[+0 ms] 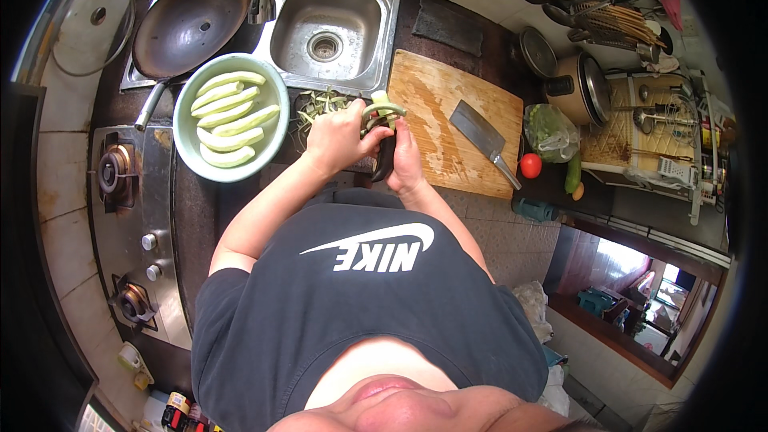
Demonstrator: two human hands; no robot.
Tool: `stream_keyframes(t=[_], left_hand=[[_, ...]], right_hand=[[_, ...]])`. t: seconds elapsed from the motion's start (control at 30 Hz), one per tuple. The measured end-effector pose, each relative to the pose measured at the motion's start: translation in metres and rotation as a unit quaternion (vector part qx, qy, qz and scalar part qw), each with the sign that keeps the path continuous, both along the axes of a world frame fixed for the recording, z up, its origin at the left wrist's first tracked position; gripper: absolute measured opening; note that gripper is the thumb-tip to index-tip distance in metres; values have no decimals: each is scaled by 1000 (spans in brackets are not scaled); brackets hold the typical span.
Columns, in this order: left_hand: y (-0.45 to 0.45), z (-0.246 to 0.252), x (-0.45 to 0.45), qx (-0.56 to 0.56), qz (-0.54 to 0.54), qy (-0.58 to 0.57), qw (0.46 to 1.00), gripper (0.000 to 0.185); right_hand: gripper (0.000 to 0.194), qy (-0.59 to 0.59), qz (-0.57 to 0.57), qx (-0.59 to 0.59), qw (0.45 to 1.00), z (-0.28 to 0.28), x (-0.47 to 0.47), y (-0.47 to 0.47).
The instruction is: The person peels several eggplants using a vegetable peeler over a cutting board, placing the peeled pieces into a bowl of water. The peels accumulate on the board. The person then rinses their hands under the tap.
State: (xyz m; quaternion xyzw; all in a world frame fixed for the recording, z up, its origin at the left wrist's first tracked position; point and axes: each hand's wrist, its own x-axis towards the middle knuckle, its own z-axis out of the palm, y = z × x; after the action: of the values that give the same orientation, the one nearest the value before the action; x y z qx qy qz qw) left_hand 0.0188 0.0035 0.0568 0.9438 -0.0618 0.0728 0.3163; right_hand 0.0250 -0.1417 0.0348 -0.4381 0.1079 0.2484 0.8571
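Note:
In front of my body, my left hand [342, 135] is closed around a partly peeled eggplant [386, 159], with the thumb across it. The eggplant's near end is dark purple, and a pale end shows beyond my fingers. My right hand [408, 159] lies against its right side, fingers pointing away from me. What those fingers grip is hidden. A pale green curved strip [384, 108] arches over the eggplant near my fingertips. Loose peelings [324, 103] are heaped behind my left hand. To the left, a pale green basin [182, 139] holds several peeled eggplants [231, 139].
A cutting board [420, 84] with a cleaver [480, 132] lies to the right. Beyond it are a tomato [530, 165], a cucumber [573, 173] and a bagged green vegetable [549, 129]. A steel sink [366, 18], a wok [192, 24] and a gas stove [150, 192] surround the counter.

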Motion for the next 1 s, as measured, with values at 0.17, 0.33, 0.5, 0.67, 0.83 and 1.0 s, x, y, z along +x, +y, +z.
stream_keyframes(t=[0.17,0.33,0.5,0.67,0.83,1.0], left_hand=[[-6,4,-6,-35,-41,-7,999,52],[-2,5,-1,-67,0,-53,996,41],[9,-19,6,-123,70,4,990,39],[27,-62,13,-42,99,145,984,45],[31,-89,13,-77,131,133,979,37],[28,-91,15,-25,156,112,981,36]], right_hand=[[45,5,13,55,998,7,11,0],[46,22,-18,4,1000,9,7,1],[44,26,10,20,999,-11,14,-6],[45,93,-28,-64,993,-37,19,-10],[46,125,-22,-72,989,-47,18,-13],[46,118,-20,-77,990,-49,17,-14]])
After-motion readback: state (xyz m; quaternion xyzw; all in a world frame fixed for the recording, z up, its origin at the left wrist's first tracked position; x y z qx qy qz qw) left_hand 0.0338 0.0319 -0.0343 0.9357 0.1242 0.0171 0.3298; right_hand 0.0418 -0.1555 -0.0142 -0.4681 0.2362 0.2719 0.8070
